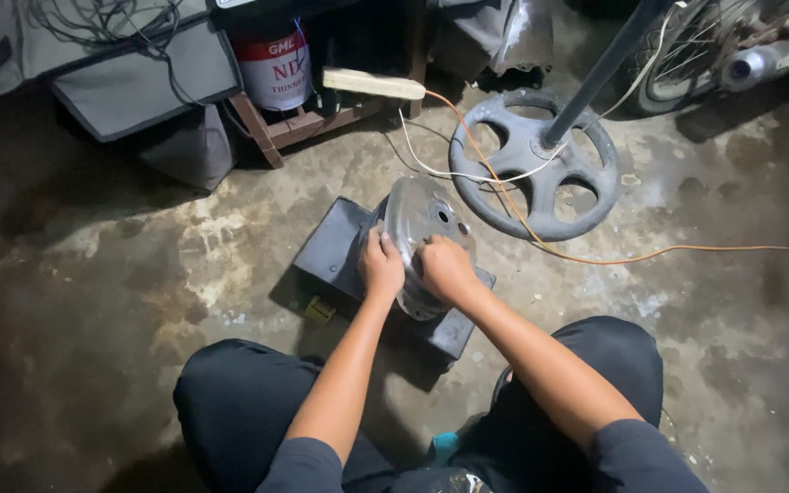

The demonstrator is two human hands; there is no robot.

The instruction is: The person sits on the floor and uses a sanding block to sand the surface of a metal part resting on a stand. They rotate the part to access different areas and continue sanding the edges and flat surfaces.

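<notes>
Metal cover [417, 224]: round, shiny, domed part with a few holes in its face; stands tilted on edge on a dark block [335, 256] on the concrete floor [139, 274], near the middle of the floor patch in view, just ahead of the person's knees.
Left hand [381, 267]: fingers curled over the cover's lower left rim, gripping it.
Right hand [447, 267]: closed against the cover's lower right face, fingers bent; cannot tell if it pinches a small tool or only the rim.
Step in hand: judged as steadying and working the cover on the block, both hands pressed to its near side.
Next move calls for: likely a firm two-hand hold so the cover doesn't roll off the block's far edge; any turn would need a regrip on the rim.
Cover vs hands: touching both, sits between and just beyond them, its upper half clear above the knuckles.
Block: dark, flat, rectangular, set at an angle; small yellowish bit [319, 310] at its near left corner.
Fan base [534, 164]: grey round spoked base with pole, just beyond the cover to the right, apart from it.
Cables: orange wire [668, 256] and white wire [431, 169] run across the fan base and floor.
Paint can [274, 64]: white and red, on a wooden frame at the far edge.
Risk: cover is tilted, could slip.
</notes>
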